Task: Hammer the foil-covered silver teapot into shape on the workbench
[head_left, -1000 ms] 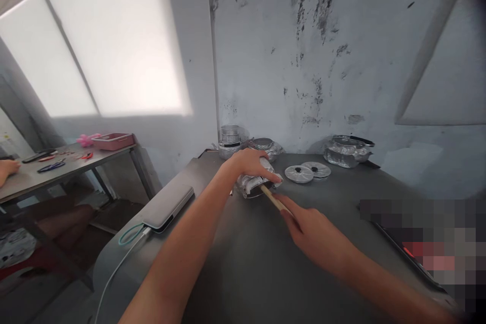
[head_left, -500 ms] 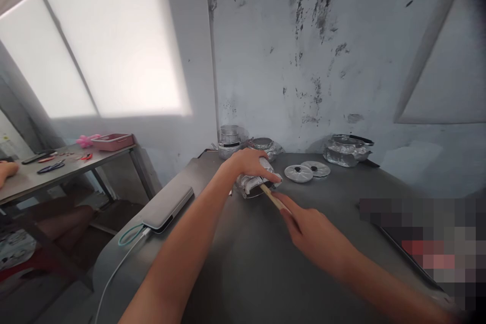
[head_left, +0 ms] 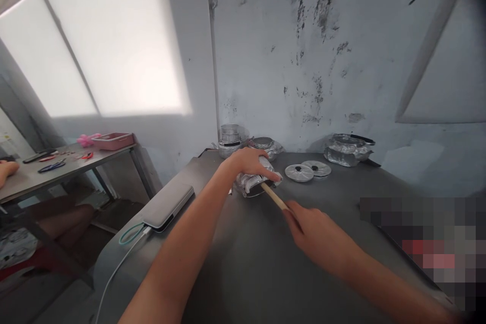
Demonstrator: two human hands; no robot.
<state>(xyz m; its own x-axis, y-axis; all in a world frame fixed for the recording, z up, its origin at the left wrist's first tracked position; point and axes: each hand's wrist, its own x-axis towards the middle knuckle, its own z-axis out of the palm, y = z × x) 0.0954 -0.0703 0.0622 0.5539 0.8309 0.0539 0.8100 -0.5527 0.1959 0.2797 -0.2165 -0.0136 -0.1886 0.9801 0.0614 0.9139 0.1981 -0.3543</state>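
Note:
My left hand (head_left: 253, 161) is closed over a small silvery pot (head_left: 247, 183) in crinkled clear wrapping. The pot lies tipped over, its dark opening turned toward me and to the right. In my right hand (head_left: 311, 230) is a light wooden stick (head_left: 275, 196), gripped near its lower end. The stick's far end goes into the pot's opening, so its tip is hidden. Just right of my left hand lie two round lids (head_left: 299, 172) with dark knobs, one partly overlapping the other.
A grey power bank (head_left: 169, 205) with a white cable rests left of my forearm. Along the wall stand stacked metal pots (head_left: 230, 143), a wrapped pot (head_left: 264, 146) and another wrapped pot (head_left: 346, 152). A side table (head_left: 72, 172) holds a pink basket (head_left: 113, 142), pliers and another person's hand.
My right hand has shifted slightly back and to the right, and more of the wooden stick shows between it and the pot. My left hand keeps its hold in the same place.

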